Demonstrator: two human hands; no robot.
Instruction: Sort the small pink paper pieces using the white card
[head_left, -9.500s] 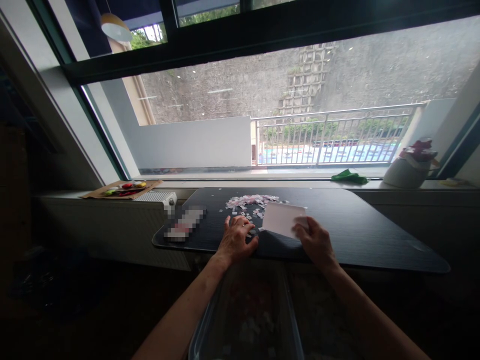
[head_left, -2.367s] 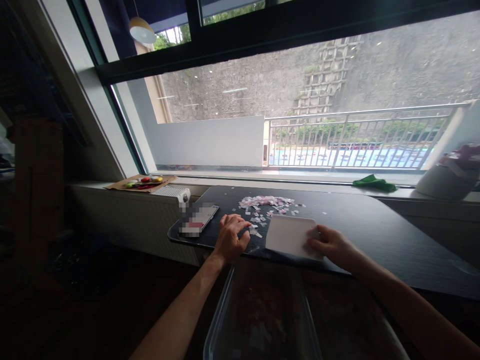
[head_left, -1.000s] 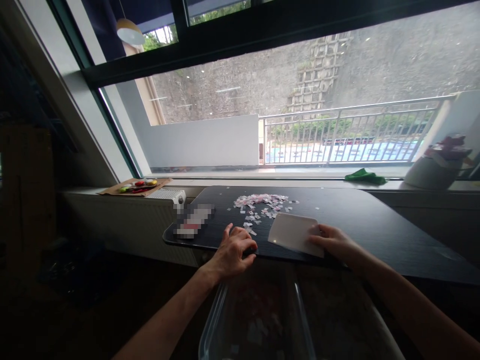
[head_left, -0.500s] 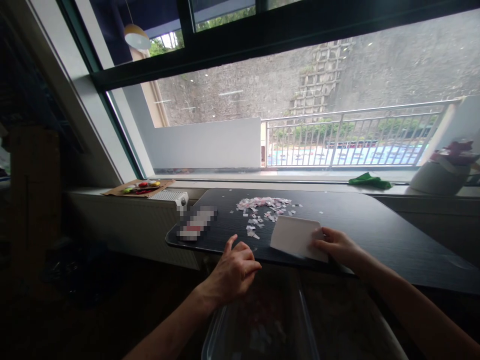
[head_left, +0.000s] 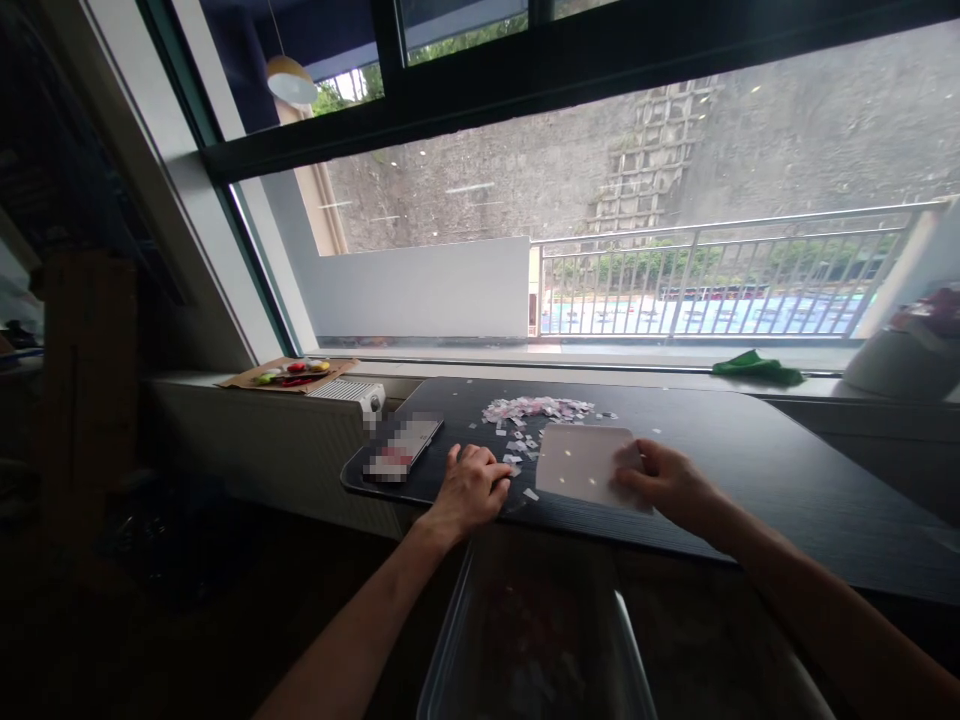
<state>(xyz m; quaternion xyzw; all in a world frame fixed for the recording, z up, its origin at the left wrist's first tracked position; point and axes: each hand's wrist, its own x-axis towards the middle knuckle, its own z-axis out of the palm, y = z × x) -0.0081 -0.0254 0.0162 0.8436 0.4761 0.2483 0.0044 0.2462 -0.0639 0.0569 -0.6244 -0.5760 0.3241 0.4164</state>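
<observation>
My right hand (head_left: 660,478) grips the right edge of a thin white rectangular card or sheet (head_left: 574,462) with rounded corners. It is tilted above the dark table (head_left: 750,470), near the front edge, and bright specks show on its face. My left hand (head_left: 474,486) is over the table's front edge with its fingers bent and thumb apart; the fingertips reach the nearest small paper pieces (head_left: 513,460). Farther back lies the main heap of white and pinkish paper pieces (head_left: 536,408). One loose piece (head_left: 531,494) lies between the hand and the card.
Below the table edge stands a clear plastic bin (head_left: 448,640) with pale bits inside, dimly seen. A phone-like object (head_left: 424,440), partly blurred out, lies on the table's left. On the windowsill are a green cloth (head_left: 757,367) and cardboard (head_left: 240,378) with colourful items.
My left hand has moved up and forward from above the bin to the paper pieces. The card has turned slightly in my right hand. A loose piece now shows nearer the front edge.
</observation>
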